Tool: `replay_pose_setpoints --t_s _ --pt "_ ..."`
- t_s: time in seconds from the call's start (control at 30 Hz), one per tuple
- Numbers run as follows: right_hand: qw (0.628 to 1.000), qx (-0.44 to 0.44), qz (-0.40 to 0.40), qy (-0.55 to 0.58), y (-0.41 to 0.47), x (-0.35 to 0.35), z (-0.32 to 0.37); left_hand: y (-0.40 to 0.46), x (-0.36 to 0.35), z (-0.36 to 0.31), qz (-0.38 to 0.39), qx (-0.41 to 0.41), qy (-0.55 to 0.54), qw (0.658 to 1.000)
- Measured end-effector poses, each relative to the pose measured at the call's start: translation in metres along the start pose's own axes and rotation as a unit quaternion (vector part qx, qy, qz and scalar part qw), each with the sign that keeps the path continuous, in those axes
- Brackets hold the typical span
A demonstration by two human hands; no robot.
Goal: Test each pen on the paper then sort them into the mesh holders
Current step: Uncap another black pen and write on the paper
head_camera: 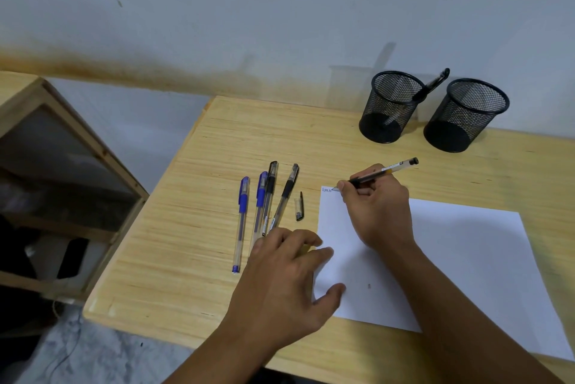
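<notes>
Gripping an uncapped black pen (381, 172) in my right hand (378, 212), I scribbled at the paper's (466, 259) far corner while my left hand (286, 284), fingers spread, pinned its near edge. One pen (431, 86) stood sorted in the left mesh holder (390, 107); four pens (264, 206) beyond my left hand awaited testing.

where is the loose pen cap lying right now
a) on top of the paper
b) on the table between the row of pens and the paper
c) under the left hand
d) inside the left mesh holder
b: the loose cap rests on the bare table, right of the capped pens and just left of the paper edge.
</notes>
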State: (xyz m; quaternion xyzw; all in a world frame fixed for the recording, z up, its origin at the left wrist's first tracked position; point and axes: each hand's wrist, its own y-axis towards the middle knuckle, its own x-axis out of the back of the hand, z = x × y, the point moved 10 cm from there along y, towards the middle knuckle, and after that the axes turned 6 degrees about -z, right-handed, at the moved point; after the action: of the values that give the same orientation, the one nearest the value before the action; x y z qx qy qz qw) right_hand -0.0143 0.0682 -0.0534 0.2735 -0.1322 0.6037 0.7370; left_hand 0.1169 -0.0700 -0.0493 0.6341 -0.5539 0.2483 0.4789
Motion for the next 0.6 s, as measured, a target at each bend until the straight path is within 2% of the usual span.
replay_pose_setpoints --t_s 0.6 --pt "1.0 -0.018 0.006 0.006 -0.0001 -0.0007 -0.002 0.0 -0.001 0.0007 0.009 0.006 0.002 1.0"
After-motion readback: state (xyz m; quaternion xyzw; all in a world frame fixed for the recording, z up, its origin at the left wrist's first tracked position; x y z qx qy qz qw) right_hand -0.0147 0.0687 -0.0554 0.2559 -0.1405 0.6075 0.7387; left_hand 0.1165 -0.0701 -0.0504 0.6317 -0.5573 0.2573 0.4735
